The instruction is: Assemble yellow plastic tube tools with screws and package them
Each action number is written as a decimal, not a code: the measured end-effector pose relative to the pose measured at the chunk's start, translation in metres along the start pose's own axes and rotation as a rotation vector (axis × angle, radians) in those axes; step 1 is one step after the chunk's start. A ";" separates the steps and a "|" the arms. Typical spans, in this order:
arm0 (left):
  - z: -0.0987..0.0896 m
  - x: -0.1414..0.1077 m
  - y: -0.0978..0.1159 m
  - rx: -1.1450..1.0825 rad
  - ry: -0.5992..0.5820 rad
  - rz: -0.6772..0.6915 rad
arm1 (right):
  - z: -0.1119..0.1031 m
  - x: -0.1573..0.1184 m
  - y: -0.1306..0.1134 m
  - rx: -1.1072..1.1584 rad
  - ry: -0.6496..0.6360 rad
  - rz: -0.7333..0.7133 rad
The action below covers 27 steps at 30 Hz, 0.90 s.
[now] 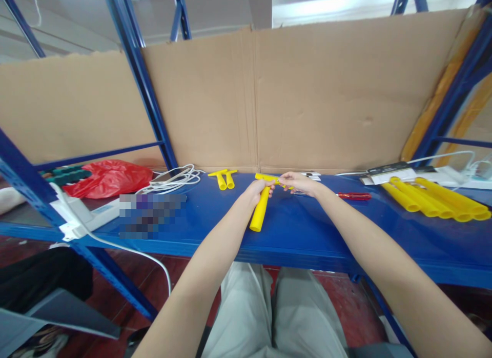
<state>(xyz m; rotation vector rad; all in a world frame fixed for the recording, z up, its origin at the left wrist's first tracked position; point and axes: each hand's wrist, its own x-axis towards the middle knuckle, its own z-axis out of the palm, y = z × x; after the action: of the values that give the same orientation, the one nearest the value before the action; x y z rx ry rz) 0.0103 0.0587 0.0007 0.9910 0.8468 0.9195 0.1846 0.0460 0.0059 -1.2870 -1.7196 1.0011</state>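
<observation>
Your left hand [265,187] is gripping a yellow T-piece [260,212] over the blue shelf [207,209]; your right hand [294,181] is touching its crossbar; whether gripping, I cannot tell. A red-handled tool [355,196] is lying partly behind your right wrist; yellow tubes [434,204] are resting farther right.

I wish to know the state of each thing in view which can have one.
Left hand: closed around the yellow T-shaped piece.
Yellow T-shaped piece: held, stem towards the person.
Right hand: fingers at the crossbar's end; exact grip unclear.
Two other yellow pieces: lying unheld.
Red-handled tool: lying down, partly hidden.
Yellow tubes: lying side by side.
White cable: loosely coiled.
Red bag: crumpled.
</observation>
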 end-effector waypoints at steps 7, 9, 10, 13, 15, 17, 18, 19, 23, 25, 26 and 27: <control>0.011 -0.012 0.004 0.033 0.103 0.019 | -0.002 0.004 0.005 0.000 0.060 0.004; 0.014 -0.016 0.005 0.040 0.147 0.030 | -0.005 0.007 0.007 -0.010 0.107 -0.018; 0.015 -0.018 0.006 0.045 0.164 0.035 | -0.007 0.008 0.008 -0.024 0.140 -0.034; 0.015 -0.020 0.006 0.065 0.184 0.053 | -0.020 0.013 0.005 -0.171 0.291 -0.108; 0.014 -0.019 0.005 0.081 0.188 0.071 | -0.035 0.014 -0.001 -0.356 0.402 -0.171; 0.013 -0.016 0.004 0.089 0.204 0.097 | -0.054 0.010 -0.007 -0.521 0.477 -0.209; 0.012 -0.015 0.003 0.090 0.216 0.111 | -0.064 0.007 -0.009 -0.581 0.497 -0.207; 0.012 -0.014 0.003 0.092 0.228 0.124 | -0.074 0.002 -0.009 -0.635 0.487 -0.215; 0.014 -0.017 0.003 0.119 0.254 0.154 | -0.109 -0.022 0.009 -0.822 0.321 -0.136; 0.016 -0.020 0.004 0.149 0.266 0.146 | -0.121 -0.036 0.025 -0.907 0.227 -0.056; 0.016 -0.021 0.005 0.163 0.272 0.144 | -0.126 -0.043 0.034 -0.940 0.214 -0.029; 0.017 -0.022 0.005 0.174 0.282 0.145 | -0.130 -0.049 0.042 -0.961 0.219 -0.004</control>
<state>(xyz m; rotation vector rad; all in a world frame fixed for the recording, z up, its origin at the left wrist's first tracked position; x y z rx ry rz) 0.0163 0.0352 0.0145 1.0987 1.1173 1.1419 0.3279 0.0250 0.0156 -1.8652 -2.0849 -0.0546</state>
